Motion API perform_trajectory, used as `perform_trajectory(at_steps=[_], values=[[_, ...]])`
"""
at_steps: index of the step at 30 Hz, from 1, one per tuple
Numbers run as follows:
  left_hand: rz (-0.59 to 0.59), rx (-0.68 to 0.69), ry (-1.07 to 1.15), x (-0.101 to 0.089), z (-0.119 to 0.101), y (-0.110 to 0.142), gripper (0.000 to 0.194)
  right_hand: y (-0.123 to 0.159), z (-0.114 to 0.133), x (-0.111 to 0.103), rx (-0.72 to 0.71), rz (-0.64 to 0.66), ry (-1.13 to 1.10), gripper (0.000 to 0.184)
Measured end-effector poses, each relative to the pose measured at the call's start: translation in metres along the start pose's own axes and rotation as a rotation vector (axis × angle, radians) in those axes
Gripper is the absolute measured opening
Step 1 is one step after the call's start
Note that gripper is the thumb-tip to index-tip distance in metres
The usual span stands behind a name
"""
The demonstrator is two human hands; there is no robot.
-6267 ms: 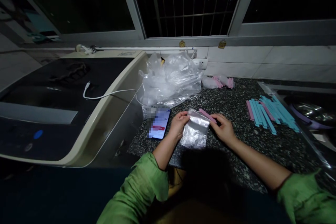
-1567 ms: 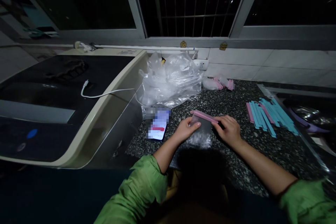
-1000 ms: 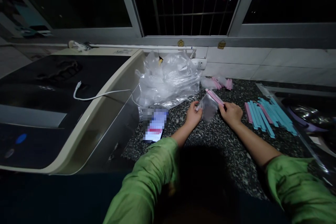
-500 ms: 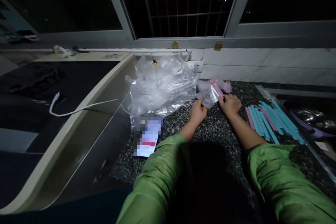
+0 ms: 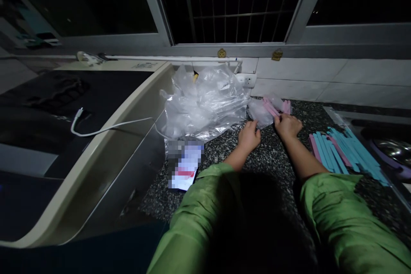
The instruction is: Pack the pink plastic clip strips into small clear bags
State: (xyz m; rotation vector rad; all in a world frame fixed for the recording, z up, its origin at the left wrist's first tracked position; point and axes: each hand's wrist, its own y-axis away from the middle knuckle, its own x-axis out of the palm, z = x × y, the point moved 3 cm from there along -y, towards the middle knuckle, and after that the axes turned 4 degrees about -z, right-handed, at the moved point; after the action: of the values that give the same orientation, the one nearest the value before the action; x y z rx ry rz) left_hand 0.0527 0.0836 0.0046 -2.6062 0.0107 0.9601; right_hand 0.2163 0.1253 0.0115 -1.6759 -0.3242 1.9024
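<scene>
A small clear plastic bag (image 5: 259, 112) lies on the speckled counter with pink strips (image 5: 270, 107) at its right side. My left hand (image 5: 249, 138) is at the bag's near left edge, fingers curled and seemingly pinching the film. At the near end of one pink strip, my right hand (image 5: 289, 127) has its thumb and fingers closed on it. Whether the strips lie inside the bag or on top of it is hard to tell. To the right of my right forearm lies a spread of flat blue strips (image 5: 356, 152) with a few pink ones among them.
A heap of crumpled clear plastic (image 5: 205, 102) lies behind and left of my hands. A lit phone (image 5: 189, 167) rests near my left sleeve. A white cable (image 5: 112, 127) crosses a cream-edged appliance (image 5: 128, 107). A wall socket (image 5: 246, 79) and a stove (image 5: 393, 150) are also there.
The whole view has shifted slightly, so things appear farther right. The small bag's near part looks less stretched between my hands. Both hands stay at about the same places on the counter.
</scene>
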Motion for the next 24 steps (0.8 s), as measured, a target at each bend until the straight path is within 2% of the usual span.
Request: perform_trajectory(at_steps=[8,12,15,20,22,24], values=[[0.014,0.050,-0.013,-0.014,0.001,0.026,0.035,0.018,0.005,-0.018,0.049,-0.045,-0.075,0.036],[0.013,0.062,0.030,-0.024,0.000,0.051,0.031,0.035,0.016,-0.027,-0.043,-0.028,-0.083,0.033],[0.027,0.082,0.036,-0.037,0.000,0.079,0.027,0.051,0.029,-0.033,-0.162,-0.022,-0.090,0.031],[0.134,0.196,-0.134,-0.080,0.014,0.146,0.025,0.085,0.053,-0.044,-0.361,0.006,-0.145,0.029],[0.102,0.216,-0.269,-0.105,0.026,0.173,0.026,0.099,0.062,-0.049,-0.448,0.016,-0.185,0.029],[-0.012,0.208,-0.368,-0.131,0.039,0.195,0.027,0.112,0.071,-0.055,-0.519,0.016,-0.225,0.028]])
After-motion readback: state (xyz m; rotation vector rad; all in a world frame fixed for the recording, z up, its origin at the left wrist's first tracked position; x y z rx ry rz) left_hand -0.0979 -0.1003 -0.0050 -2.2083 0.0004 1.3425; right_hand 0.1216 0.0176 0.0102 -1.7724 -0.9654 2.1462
